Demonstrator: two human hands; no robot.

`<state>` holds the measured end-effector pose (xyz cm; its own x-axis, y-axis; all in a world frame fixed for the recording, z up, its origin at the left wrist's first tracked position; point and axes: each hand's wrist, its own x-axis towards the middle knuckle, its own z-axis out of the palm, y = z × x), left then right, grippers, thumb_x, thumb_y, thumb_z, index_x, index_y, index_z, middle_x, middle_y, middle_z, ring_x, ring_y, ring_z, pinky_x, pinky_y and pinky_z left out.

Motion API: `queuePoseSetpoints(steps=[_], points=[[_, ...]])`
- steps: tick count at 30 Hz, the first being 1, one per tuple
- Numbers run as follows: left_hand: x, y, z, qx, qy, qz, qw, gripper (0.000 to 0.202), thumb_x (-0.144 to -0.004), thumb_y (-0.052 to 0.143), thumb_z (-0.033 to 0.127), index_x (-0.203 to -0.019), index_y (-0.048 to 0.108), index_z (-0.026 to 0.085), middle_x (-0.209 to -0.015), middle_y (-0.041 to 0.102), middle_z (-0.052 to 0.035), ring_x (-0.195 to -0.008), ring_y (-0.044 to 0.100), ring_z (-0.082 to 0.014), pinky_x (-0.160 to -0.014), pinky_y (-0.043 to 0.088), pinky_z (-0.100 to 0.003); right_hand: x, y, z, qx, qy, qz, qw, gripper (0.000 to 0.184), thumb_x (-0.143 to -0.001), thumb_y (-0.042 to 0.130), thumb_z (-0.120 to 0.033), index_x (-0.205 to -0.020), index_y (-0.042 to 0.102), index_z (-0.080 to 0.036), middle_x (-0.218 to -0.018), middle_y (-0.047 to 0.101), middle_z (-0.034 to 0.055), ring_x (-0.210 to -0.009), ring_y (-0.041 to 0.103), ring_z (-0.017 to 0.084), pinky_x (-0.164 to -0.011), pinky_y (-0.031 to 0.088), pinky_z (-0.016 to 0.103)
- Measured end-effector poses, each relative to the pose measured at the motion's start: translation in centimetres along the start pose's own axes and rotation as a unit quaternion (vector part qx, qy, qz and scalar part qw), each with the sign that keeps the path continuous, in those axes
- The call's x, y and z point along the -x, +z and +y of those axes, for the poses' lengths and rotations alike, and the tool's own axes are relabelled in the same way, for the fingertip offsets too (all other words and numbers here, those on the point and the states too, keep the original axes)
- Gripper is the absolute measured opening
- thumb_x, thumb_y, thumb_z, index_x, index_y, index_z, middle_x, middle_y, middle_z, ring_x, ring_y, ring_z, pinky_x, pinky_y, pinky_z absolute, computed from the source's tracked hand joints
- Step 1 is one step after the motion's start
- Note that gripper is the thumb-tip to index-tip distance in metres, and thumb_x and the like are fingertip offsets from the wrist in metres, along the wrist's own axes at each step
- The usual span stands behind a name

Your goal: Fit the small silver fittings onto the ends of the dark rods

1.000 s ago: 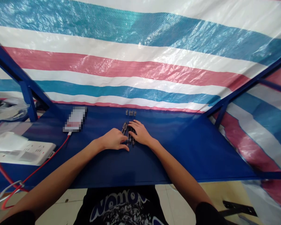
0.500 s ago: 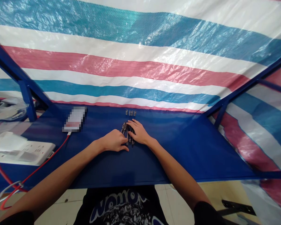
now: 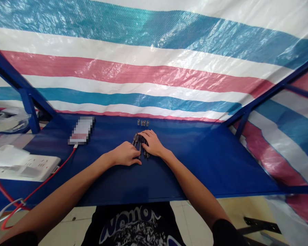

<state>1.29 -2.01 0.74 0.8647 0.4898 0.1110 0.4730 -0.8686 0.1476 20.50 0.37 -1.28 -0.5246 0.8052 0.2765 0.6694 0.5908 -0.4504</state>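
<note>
Several dark pen-like sticks [image 3: 139, 146] lie side by side on the blue table cover [image 3: 195, 164], pointing away from me. My left hand [image 3: 125, 154] rests beside them on their left, fingers curled and touching the nearest one. My right hand [image 3: 151, 143] lies over their right side, fingers stretched across the sticks and pressing on them. A short row of small grey caps [image 3: 143, 122] stands just beyond, near the back edge.
A blurred phone [image 3: 81, 130] lies at the back left with a red cable [image 3: 53, 172] running to a white power strip [image 3: 23, 166]. A striped tarp [image 3: 154, 68] forms the back and right walls. Blue frame bars [image 3: 28, 102] stand at left and right.
My right hand has shifted slightly over the sticks and its fingers have drawn closer together; my left hand has barely moved.
</note>
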Motion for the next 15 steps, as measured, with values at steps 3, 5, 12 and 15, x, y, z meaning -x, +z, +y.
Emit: queuePoseSetpoints(steps=[3,5,12,15], points=[[0.09,0.1,0.02,-0.005,0.006,0.027,1.0,0.05,-0.088,0.046,0.056,-0.058,0.056,0.017,-0.055,0.059,-0.0036,-0.052,0.055,-0.0133,-0.052,0.036,-0.025,0.09,-0.33,0.01,-0.004,0.002,0.027,1.0,0.045,-0.08,0.055,-0.02,-0.125,0.053,-0.018,-0.125,0.054,0.0121,-0.122,0.044,0.026,-0.111,0.024,0.05],[0.14,0.08,0.03,-0.014,0.01,0.06,0.998,0.051,-0.088,0.045,0.058,-0.058,0.055,0.017,-0.055,0.058,-0.003,-0.052,0.054,-0.0129,-0.053,0.037,-0.025,0.17,-0.52,-0.04,-0.022,0.011,0.048,0.999,0.042,-0.083,0.055,-0.025,-0.124,0.053,-0.018,-0.124,0.053,0.0126,-0.121,0.045,0.026,-0.108,0.029,0.049],[0.34,-0.28,-0.23,-0.048,-0.001,0.148,0.988,0.054,-0.087,0.046,0.06,-0.054,0.051,0.018,-0.05,0.053,-0.0011,-0.049,0.05,-0.0117,-0.052,0.037,-0.025,-0.09,-0.56,-0.32,-0.255,0.09,0.173,0.947,0.037,-0.078,0.061,-0.033,-0.112,0.057,-0.018,-0.121,0.052,0.0118,-0.088,0.061,0.018,-0.079,0.054,0.033],[0.42,-0.17,-0.45,-0.046,-0.023,0.17,0.984,0.052,-0.086,0.046,0.061,-0.057,0.053,0.018,-0.051,0.054,-0.001,-0.05,0.051,-0.0116,-0.053,0.038,-0.025,-0.34,-0.6,-0.16,-0.374,0.148,0.206,0.892,0.044,-0.073,0.066,-0.036,-0.113,0.054,-0.02,-0.106,0.059,0.0072,-0.074,0.062,0.015,-0.066,0.056,0.03]])
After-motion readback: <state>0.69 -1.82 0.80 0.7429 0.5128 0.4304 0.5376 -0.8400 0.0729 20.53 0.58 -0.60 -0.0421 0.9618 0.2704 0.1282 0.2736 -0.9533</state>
